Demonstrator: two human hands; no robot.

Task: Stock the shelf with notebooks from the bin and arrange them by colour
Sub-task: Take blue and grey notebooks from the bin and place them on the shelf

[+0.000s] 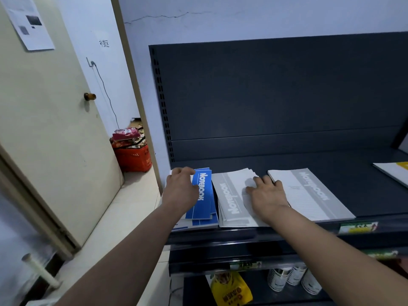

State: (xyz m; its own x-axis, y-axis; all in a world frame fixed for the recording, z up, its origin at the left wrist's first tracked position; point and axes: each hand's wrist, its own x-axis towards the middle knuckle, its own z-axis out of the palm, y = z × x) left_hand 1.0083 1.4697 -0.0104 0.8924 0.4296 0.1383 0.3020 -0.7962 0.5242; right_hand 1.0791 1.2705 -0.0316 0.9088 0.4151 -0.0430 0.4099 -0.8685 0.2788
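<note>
On the dark shelf (pixel 287 164) lie three piles of notebooks. At the left end is a stack of blue notebooks (pixel 203 195); my left hand (pixel 181 191) rests on its left part with fingers curled over the far edge. Beside it is a fanned stack of grey notebooks (pixel 231 195); my right hand (pixel 268 193) lies flat on it, fingers spread. A second grey notebook pile (pixel 309 193) sits just to the right, touching my fingertips. A white and yellow notebook (pixel 395 171) shows at the far right edge. The bin is out of view.
A lower shelf holds a yellow bag (pixel 231 288) and several cans (pixel 293 279). A red basket (pixel 132 157) full of goods stands on the floor left of the shelf, beside a beige door (pixel 55 129). Bare shelf surface lies behind the piles.
</note>
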